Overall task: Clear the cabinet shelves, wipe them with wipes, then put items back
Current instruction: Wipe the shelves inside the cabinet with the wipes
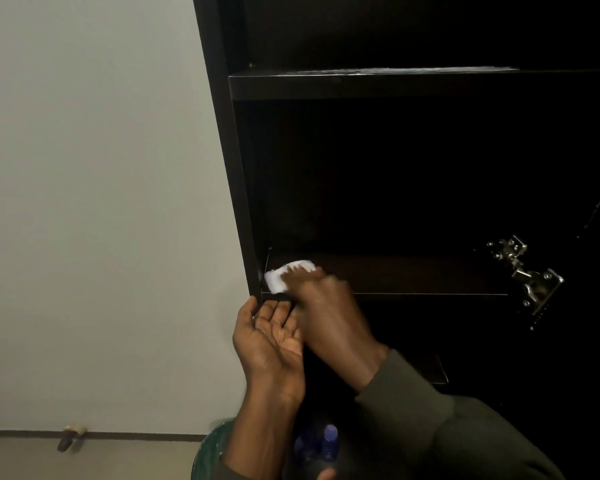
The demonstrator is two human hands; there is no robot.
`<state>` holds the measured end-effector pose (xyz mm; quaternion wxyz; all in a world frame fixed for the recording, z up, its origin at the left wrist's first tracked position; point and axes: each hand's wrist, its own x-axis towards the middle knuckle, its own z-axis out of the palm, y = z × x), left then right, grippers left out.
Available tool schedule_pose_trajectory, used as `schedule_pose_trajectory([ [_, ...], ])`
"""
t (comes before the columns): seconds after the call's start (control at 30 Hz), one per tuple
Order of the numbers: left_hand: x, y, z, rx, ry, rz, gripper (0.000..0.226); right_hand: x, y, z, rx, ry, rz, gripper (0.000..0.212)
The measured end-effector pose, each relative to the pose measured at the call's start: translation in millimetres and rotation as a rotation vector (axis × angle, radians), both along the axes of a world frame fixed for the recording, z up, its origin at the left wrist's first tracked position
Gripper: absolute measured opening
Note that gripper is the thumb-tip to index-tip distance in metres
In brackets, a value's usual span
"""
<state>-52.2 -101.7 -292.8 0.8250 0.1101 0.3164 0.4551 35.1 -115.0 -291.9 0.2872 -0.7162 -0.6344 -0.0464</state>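
A dark cabinet stands open, with a bare upper shelf (361, 85) and a bare lower shelf (430, 275). A crumpled white wipe (274, 279) lies at the front left corner of the lower shelf. My right hand (326, 306) reaches in from the right in a green sleeve, and its fingers press down on top of the wipe. My left hand (271, 341) is held palm up just below the shelf's front edge, fingers relaxed and holding nothing, with its thumb by the cabinet's left side panel (229, 168).
A metal door hinge (523, 271) juts out on the cabinet's right side. Bottles with blue caps (329, 436) and a green round container (210, 452) sit low down near my arms. A pale wall is to the left, with a small doorstop (70, 438) at its base.
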Motion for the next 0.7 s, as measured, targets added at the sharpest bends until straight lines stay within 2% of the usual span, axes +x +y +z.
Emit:
schedule_pose_trajectory([
  [0.1,-2,0,-1,0.01,0.003,-0.031,0.05,-22,-1,6,0.014,0.13,0.111,0.034],
  [0.2,-2,0,2,-0.007,-0.024,-0.017,0.058,9,-25,23,0.138,0.439,0.01,0.038],
  [0.23,-2,1,2,-0.02,-0.029,-0.014,0.062,27,-38,30,0.233,0.426,-0.083,0.04],
  [0.33,-1,1,2,-0.041,-0.033,-0.003,0.064,83,-75,41,0.451,0.209,-0.457,0.049],
  [0.4,-2,1,-1,-0.049,-0.035,0.002,0.064,108,-93,36,0.351,0.1,-0.608,0.049],
  [0.5,-1,1,-2,-0.039,-0.049,-0.004,0.063,121,-102,15,-0.024,0.03,-0.668,0.034],
  [0.53,-1,1,-1,-0.035,-0.051,-0.005,0.063,122,-101,9,-0.093,-0.004,-0.674,0.031],
  [0.6,-1,1,0,-0.036,-0.04,-0.006,0.064,118,-94,2,-0.117,-0.057,-0.659,0.028],
  [0.7,-1,1,0,-0.043,-0.021,-0.003,0.064,92,-68,-5,-0.096,-0.094,-0.573,0.046],
])
